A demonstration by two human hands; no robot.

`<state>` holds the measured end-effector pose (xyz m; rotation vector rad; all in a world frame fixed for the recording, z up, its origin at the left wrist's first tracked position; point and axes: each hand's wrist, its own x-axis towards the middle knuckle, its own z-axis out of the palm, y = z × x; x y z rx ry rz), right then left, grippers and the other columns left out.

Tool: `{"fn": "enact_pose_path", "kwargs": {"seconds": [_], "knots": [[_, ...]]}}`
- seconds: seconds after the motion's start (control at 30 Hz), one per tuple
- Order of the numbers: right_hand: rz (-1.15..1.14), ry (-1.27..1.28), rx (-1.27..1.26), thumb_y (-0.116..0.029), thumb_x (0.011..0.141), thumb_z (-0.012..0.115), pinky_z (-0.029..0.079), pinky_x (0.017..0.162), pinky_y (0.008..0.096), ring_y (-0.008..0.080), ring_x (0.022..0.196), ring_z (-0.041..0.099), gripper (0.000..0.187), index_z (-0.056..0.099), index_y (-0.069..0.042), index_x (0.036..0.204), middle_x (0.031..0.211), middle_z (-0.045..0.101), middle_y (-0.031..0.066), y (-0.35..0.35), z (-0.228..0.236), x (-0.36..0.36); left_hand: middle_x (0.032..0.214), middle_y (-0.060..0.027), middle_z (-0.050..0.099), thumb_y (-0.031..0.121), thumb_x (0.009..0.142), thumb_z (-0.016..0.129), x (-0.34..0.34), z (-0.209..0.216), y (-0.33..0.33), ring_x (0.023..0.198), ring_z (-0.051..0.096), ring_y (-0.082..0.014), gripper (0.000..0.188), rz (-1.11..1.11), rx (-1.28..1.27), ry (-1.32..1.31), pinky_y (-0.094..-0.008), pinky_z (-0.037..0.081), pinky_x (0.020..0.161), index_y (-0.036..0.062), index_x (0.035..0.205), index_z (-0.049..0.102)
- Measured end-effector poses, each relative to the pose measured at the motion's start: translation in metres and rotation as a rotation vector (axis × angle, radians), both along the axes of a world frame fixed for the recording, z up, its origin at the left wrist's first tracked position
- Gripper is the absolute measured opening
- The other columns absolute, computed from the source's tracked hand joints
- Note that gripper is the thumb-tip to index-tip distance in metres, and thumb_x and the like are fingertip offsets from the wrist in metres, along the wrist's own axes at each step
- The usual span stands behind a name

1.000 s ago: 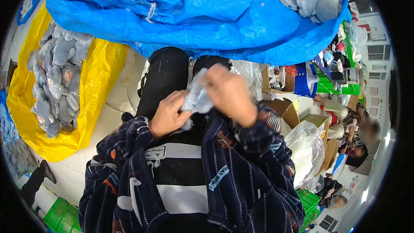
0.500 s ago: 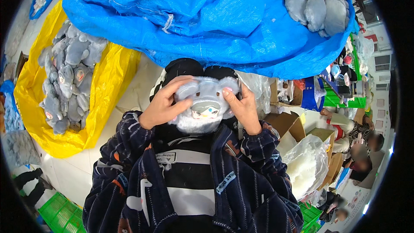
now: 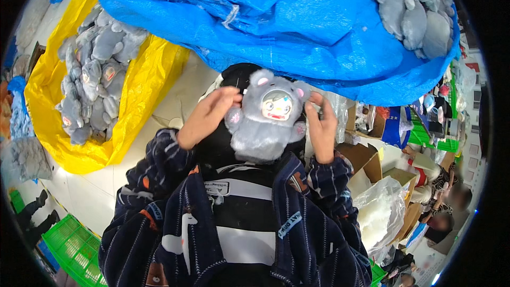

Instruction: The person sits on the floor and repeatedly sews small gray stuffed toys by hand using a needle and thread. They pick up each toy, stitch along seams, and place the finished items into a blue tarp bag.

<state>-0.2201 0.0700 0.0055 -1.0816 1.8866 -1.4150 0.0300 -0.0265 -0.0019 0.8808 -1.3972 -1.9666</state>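
While a blue sack (image 3: 297,32) lies far and a yellow sack (image 3: 154,69) left, the left hand (image 3: 207,119) and right hand (image 3: 322,130) flank a toy (image 3: 259,134) on the lap (image 3: 212,146), fingers (image 3: 226,95) released.

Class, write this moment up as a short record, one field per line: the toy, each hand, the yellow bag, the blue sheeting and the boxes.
Toy: grey plush, round-eared, face up on the lap
Left hand: open, beside the toy; contact unclear
Right hand: open, near one ear; contact unclear
Yellow bag: holds grey plush pieces
Blue sheeting: beyond the lap, more grey pieces at upper right
Boxes: cardboard, at right
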Motion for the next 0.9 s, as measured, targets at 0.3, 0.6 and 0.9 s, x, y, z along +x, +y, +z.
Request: {"fn": "enact_pose_path", "kwargs": {"seconds": [0.3, 0.6, 0.9], "knots": [[0.526, 0.368, 0.011, -0.018, 0.084, 0.063, 0.049, 0.062, 0.0334, 0.0261, 0.080, 0.062, 0.036, 0.054, -0.006, 0.117, 0.094, 0.058, 0.0106, 0.009, 0.049, 0.074, 0.086, 0.0011, 0.058, 0.013, 0.092, 0.057, 0.022, -0.014, 0.029, 0.069, 0.052, -0.0047, 0.026, -0.055, 0.141, -0.088, -0.0195, 0.043, 0.061, 0.0007, 0.115, 0.055], [0.460, 0.987, 0.122, -0.019, 0.081, 0.063, 0.050, 0.054, 0.0328, 0.0233, 0.072, 0.061, 0.036, 0.056, -0.009, 0.115, 0.087, 0.053, 0.0061, -0.002, 0.026, 0.090, 0.080, -0.0010, 0.058, 0.007, 0.090, 0.056, 0.025, -0.024, 0.031, 0.063, 0.050, -0.0058, 0.016, 0.037, 0.334, 0.068, -0.0197, 0.041, 0.056, 0.0018, 0.105, 0.057], [-0.037, 0.138, 0.265, -0.022, 0.082, 0.071, 0.048, 0.070, 0.0263, 0.0110, 0.075, 0.058, 0.048, 0.055, 0.007, 0.117, 0.085, 0.065, 0.0109, 0.052, 0.001, 0.006, 0.077, -0.0015, 0.062, 0.020, 0.087, 0.066, 0.037, 0.002, 0.047, 0.066, 0.057, -0.0059, 0.027, -0.262, 0.161, -0.284, -0.0211, 0.046, 0.058, 0.0010, 0.104, 0.058]]}}
